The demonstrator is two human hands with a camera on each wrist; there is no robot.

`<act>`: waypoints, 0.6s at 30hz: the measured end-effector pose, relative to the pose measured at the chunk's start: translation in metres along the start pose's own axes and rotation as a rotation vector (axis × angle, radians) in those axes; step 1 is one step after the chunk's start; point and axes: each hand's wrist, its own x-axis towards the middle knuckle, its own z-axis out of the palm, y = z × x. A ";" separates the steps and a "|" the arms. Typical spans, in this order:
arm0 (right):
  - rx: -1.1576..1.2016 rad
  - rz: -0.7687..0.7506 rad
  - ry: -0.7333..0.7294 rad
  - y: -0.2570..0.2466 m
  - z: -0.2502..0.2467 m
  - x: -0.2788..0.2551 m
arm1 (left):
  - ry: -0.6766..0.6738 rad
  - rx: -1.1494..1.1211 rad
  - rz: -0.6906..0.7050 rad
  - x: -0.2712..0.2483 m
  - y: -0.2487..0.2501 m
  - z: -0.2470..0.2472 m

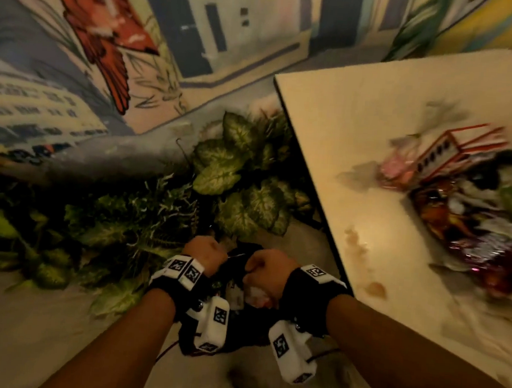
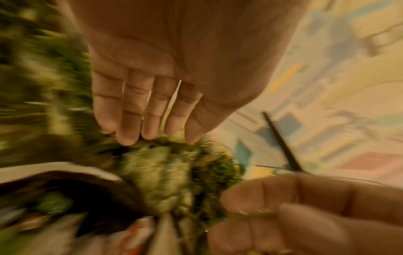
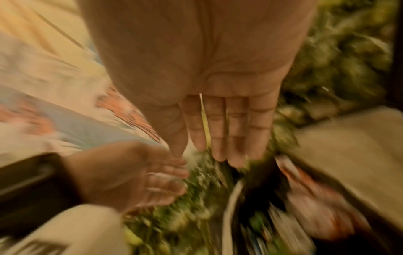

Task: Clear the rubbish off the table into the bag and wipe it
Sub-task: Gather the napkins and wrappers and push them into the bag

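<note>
Nearest the lens, two bare forearms with black wrist straps carrying white marker blocks. Just beyond, left hand and right hand side by side, almost touching, bent down at the wrist over the mouth of a black bag. From above, only knuckles and backs on show. From the left wrist, fingers straight and close together, tips down near blurred green leaves, gripping nothing. From the right wrist, much the same: fingers straight, pressed side by side, tips above the dark bag opening, nothing held. Directly under both palms, inside the bag, pale and reddish wrappers, too blurred to name.

To the right of the right hand, the cream table, dark edge close beside the wrist. Well off on it, beyond the right forearm, a heap of rubbish: shiny wrappers, dark scraps, a red-and-white carton at the far end. Nearer the right wrist, brownish stains on the tabletop. Ahead of both hands, variegated green plants; behind those, a painted wall mural.
</note>
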 end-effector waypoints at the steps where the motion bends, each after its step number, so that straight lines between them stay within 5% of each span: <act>1: -0.046 -0.047 0.027 0.000 -0.015 -0.011 | 0.019 -0.014 0.025 -0.007 0.016 -0.005; 8: -0.206 -0.225 0.171 0.048 -0.149 -0.097 | 0.144 -0.186 0.203 -0.043 0.136 -0.006; 18: -0.317 -0.103 0.306 0.192 -0.330 -0.189 | 0.068 -0.292 0.157 -0.074 0.321 0.079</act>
